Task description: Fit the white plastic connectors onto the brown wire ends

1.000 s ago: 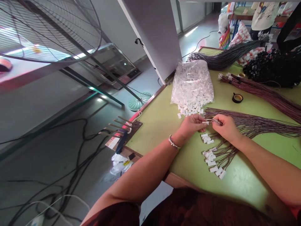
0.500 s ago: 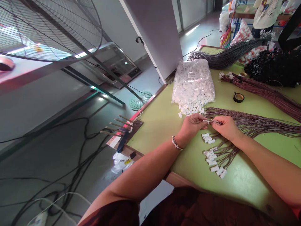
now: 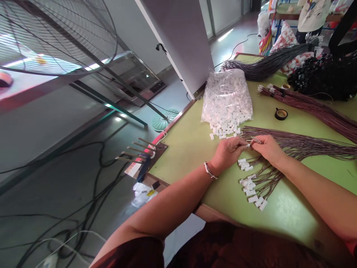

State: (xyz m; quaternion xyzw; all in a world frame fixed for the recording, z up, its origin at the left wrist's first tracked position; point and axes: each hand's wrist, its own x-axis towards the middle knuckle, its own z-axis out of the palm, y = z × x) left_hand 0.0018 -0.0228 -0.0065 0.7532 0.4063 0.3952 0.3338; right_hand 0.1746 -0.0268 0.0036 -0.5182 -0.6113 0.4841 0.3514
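Observation:
My left hand pinches a small white connector housing, mostly covered by the fingertips. Close against it, my right hand is closed on thin brown wires with metal ends. The fingertips of both hands nearly meet. Below them lie several brown wires ending in white connectors, fanned on the green table. A long bundle of brown wires stretches away to the right. Loose white connectors spill from a clear plastic bag just beyond my left hand.
A roll of black tape lies behind the wires. Farther back are reddish-brown wire bundles, a dark wire bundle and a black heap. Metal prongs stick out at the table's left edge. A large fan stands at left.
The white connector between my fingers is now more covered, and the metal wire ends show above my right fingers. The whole view has shifted slightly; the things on the table stay put.

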